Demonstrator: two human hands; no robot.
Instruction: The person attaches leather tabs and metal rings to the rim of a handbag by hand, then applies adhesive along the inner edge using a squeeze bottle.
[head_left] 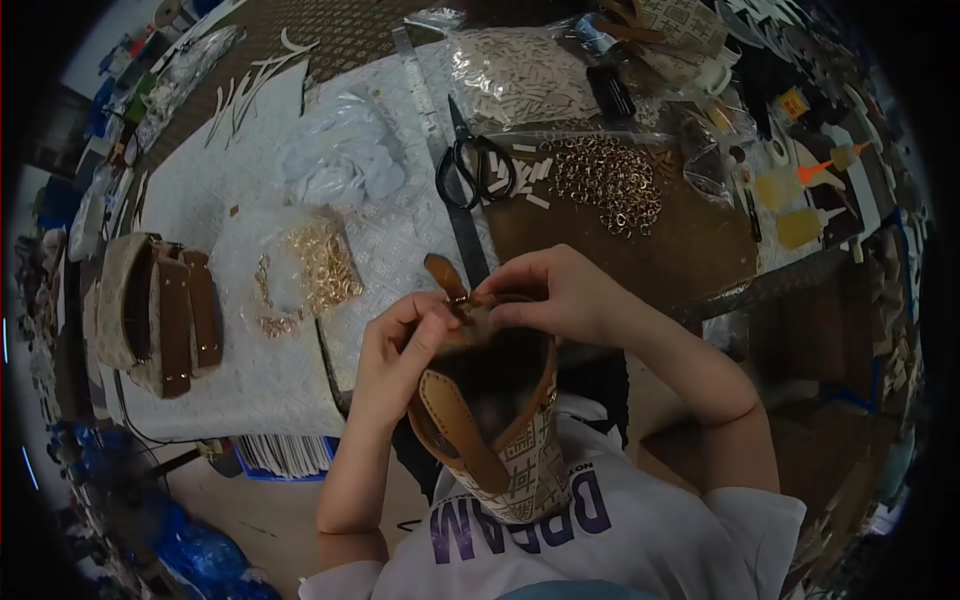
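A patterned bag (525, 470) with brown leather trim rests against my body, its dark opening facing up. At its far rim, a brown leather strap (443, 275) stands up with a small metal ring (458, 298) at its base. My left hand (408, 345) pinches the strap base from the left, fingers bent together. From the right, my right hand (550, 295) has thumb and fingertips closed on the same spot. The fingertips partly hide the ring and the leather between them. A wider brown strap (460, 430) lies over the bag's near left side.
Black scissors (465, 165) lie beyond my hands beside a metal ruler (415, 80). Gold rings (605, 180) are heaped at right, more in a plastic bag (325, 265) at left. Finished-looking bags (160, 315) stand far left; glue bottles (800, 228) are at far right.
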